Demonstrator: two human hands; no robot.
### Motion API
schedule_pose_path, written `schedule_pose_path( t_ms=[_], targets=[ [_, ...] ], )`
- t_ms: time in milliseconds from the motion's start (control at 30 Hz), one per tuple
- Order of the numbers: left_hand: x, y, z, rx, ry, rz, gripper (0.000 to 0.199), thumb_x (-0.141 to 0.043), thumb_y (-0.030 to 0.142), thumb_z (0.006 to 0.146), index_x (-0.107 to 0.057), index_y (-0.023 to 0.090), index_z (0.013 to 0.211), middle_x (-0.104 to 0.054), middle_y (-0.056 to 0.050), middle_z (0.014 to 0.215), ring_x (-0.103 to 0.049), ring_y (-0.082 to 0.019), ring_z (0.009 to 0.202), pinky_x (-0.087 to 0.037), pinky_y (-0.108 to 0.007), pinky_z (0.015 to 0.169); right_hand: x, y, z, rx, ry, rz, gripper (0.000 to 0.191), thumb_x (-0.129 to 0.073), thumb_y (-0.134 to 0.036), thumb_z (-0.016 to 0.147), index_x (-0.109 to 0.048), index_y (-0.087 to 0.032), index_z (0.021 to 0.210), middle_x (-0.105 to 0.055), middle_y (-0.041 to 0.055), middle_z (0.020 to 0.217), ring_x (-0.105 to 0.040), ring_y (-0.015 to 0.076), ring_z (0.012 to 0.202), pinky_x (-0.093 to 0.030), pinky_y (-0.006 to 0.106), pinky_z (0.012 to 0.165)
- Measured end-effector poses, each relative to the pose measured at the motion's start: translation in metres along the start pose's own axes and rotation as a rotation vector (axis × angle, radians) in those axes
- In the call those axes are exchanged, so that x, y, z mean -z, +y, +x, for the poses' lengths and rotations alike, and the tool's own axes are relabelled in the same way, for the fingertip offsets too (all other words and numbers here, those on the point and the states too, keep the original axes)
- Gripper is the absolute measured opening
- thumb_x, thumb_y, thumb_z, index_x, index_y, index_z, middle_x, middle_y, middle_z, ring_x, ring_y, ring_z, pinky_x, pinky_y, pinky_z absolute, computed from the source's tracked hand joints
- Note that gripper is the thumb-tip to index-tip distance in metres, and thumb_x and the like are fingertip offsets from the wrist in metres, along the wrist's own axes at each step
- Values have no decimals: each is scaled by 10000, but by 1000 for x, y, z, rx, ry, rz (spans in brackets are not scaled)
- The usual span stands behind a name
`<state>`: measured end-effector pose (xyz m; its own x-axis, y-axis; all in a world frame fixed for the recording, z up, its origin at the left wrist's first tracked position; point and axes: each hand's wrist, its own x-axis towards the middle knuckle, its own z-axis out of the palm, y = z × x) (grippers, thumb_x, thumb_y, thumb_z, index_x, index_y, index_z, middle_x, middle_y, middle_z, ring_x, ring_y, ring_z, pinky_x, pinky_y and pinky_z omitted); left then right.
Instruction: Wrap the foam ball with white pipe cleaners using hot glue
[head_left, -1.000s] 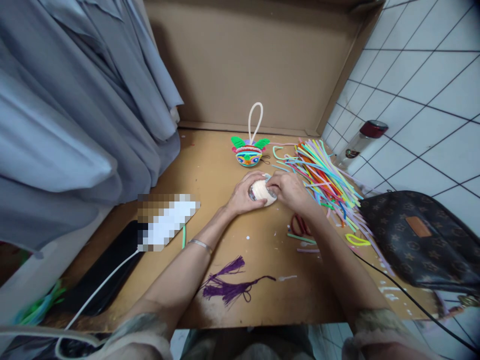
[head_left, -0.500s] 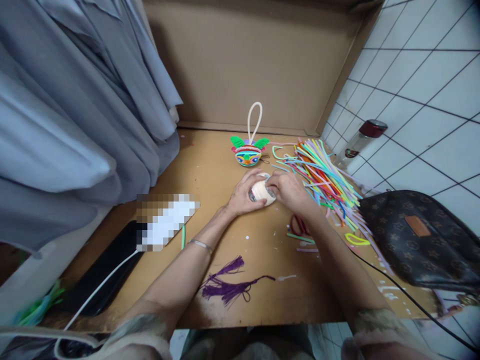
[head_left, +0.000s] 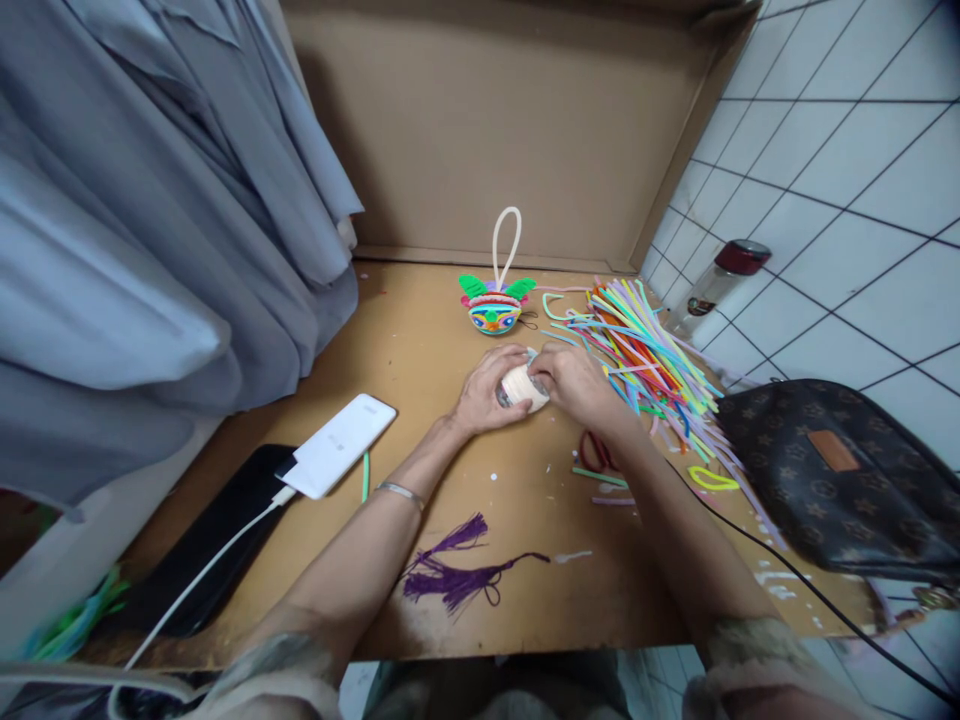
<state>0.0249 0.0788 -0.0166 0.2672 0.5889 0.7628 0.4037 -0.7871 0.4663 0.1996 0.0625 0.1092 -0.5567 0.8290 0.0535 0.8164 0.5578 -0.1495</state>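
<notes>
My left hand [head_left: 491, 390] is wrapped round a small cream-coloured rounded piece [head_left: 519, 386] with a greyish rim, holding it just above the table. From the other side my right hand [head_left: 574, 378] pinches at its edge; what lies between those fingertips is too small to make out. Just beyond my hands sits a colourful animal-head ornament [head_left: 495, 312] with green ears and a white loop [head_left: 506, 245] standing up. Red-handled scissors [head_left: 596, 452] lie partly hidden under my right forearm. Purple tassels [head_left: 450, 575] rest on the table nearer to me.
Many coloured pipe cleaners [head_left: 652, 350] are heaped at the right, beside a patterned bag [head_left: 847, 480] and a bottle [head_left: 716, 285]. On the left are a white phone [head_left: 341, 445] with a cable, a black object [head_left: 217, 550] and a grey curtain [head_left: 172, 220]. Cardboard [head_left: 495, 130] stands behind.
The view has shifted very slightly. Both hands stay round the cream piece, with only a slight shift of the fingers; the other things lie as before.
</notes>
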Motion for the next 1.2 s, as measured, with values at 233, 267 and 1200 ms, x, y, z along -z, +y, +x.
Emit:
schedule_pose_path(
  t_ms=[233, 267, 1200],
  targets=[
    [-3, -2, 0, 6, 12, -15, 625, -738, 446, 759, -535, 219, 1305, -646, -155, 1316, -615, -332, 1273, -484, -547, 1090, -3, 4, 1, 13, 13, 28, 279, -521, -80, 905, -786, -130, 979, -730, 128, 1040, -635, 203, 929, -395, 282, 786],
    [-3, -2, 0, 4, 19, -17, 628, -736, 447, 761, -528, 217, 1307, -646, -157, 1313, -616, -331, 1271, -486, -546, 1088, -2, 3, 1, 13, 12, 32, 277, -524, -85, 909, -785, -131, 988, -730, 127, 1043, -636, 203, 936, -397, 281, 791],
    [-12, -1, -5, 79, 76, 86, 720, -850, 389, 679, -508, 218, 1289, -600, -163, 1357, -577, -337, 1321, -471, -546, 1115, -6, 15, 2, 23, 139, 156, 247, -552, -166, 912, -775, -144, 1017, -745, 115, 1038, -645, 210, 952, -435, 298, 848]
  ],
)
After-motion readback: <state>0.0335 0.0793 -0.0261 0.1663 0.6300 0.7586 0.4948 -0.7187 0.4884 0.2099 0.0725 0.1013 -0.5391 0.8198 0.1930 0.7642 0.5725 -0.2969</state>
